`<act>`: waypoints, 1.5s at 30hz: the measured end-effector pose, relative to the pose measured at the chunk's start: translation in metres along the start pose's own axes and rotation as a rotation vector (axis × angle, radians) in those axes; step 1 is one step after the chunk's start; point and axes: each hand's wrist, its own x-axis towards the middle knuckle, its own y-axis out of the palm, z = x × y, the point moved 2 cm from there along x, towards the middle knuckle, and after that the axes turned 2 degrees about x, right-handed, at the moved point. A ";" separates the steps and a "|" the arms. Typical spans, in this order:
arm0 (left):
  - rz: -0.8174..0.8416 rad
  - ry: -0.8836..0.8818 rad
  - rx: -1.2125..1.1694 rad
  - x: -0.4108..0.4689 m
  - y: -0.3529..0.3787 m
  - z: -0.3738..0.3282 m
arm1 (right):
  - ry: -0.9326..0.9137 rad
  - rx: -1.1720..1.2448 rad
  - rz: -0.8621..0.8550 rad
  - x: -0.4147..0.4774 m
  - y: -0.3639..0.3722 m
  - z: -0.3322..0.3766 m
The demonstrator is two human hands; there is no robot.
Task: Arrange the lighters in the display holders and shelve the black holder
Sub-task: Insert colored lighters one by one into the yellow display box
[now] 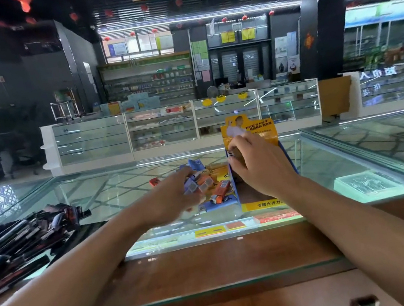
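On the glass counter [110, 190], the left hand [171, 201] clutches several blue and orange lighters [202, 183] just beside the yellow display holder [250, 128] — the right hand [261, 165] curls into it, its grip hidden.

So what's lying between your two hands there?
A loose heap of orange and blue lighters, the left hand gripping some; the head view shows it.

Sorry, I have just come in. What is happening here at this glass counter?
A person stands at a glass counter and sorts lighters. The left hand grips a few of the loose lighters, a heap of blue and orange ones. The right hand reaches into the yellow display box right beside the heap; whether its fingers hold a lighter is hidden. A pile of dark items lies further left, with no hand on it.
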 end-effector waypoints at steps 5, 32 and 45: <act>-0.127 -0.040 -0.261 0.048 0.004 -0.001 | -0.054 -0.040 -0.051 -0.002 -0.003 -0.010; -0.195 0.075 -0.392 0.052 0.015 -0.001 | 0.206 0.749 -0.073 0.005 -0.016 0.006; -0.264 -0.038 -0.565 0.049 0.016 0.000 | 0.119 0.632 0.212 0.002 -0.019 -0.006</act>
